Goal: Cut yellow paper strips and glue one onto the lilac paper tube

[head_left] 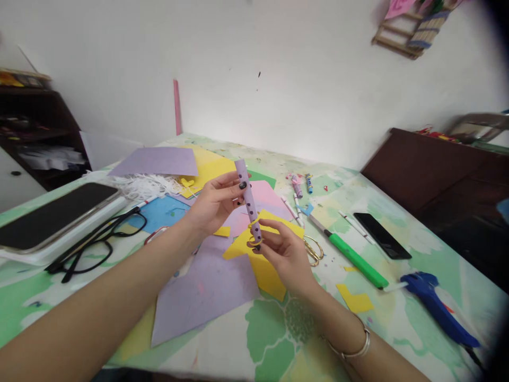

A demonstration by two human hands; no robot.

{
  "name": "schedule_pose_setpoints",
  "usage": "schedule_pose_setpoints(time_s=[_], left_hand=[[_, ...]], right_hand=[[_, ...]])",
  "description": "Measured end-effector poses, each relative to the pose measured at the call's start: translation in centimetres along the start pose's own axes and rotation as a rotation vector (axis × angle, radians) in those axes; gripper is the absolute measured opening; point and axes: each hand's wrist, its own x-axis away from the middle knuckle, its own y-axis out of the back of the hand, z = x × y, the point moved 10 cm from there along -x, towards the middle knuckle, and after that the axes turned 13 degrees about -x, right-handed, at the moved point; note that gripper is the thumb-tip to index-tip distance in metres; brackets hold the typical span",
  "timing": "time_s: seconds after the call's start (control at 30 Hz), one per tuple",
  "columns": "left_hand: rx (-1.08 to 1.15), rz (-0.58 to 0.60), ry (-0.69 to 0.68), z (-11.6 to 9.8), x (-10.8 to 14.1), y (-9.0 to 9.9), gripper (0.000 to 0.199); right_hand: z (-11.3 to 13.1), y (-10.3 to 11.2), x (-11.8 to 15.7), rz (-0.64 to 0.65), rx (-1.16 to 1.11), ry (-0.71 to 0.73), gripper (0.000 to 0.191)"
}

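Two bare hands meet above a craft-strewn table (274,347), holding a slim purple paper tube (247,193) with dark dots between them. The tube is tilted, its top leaning slightly left, above the yellow paper (272,270) and purple paper (210,292). The left hand (217,201) is closed on the upper part, thumb in front, its nails painted dark. The right hand (284,249) pinches the lower end between thumb and fingers, where thin yellow strips (256,241) curl around the tube; a silvery bracelet (360,345) circles that wrist.

To the right of the hands are gold-handled scissors (315,250), a green-handled cutter (356,257), a dark-screened phone (382,235) and a blue glue gun (439,307), its nozzle near the cutter's end. Beyond the scissors lie two small decorated rolls (296,185), one purple and one blue and yellow. On the left, black-framed glasses (99,241) rest beside a larger device with a dark screen (59,215) (it sits on something white), with shredded white strips (149,185) behind. No brand, label or writing can be read clearly on any of these things.
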Motion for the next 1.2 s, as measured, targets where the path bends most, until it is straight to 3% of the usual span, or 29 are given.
schedule_pose_setpoints(time_s=[0.27,0.63,0.8,1.2], left_hand=[[-0.029,0.019,-0.006,0.2,-0.1,0.1,0.024],[-0.614,0.352,0.076,3.3,-0.4,-1.0,0.024],[-0.715,0.507,0.166,4.4,0.9,-2.4,0.018],[-0.721,0.431,0.124,4.0,0.3,-1.7,0.010]], right_hand=[[0.4,0.3,0.1,-0.008,0.054,0.036,0.037],[-0.2,0.9,-0.2,-0.099,-0.185,-0.157,0.042],[0.0,0.9,-0.4,-0.086,-0.185,-0.160,0.041],[0.1,1.0,-0.4,-0.102,-0.146,-0.170,0.041]])
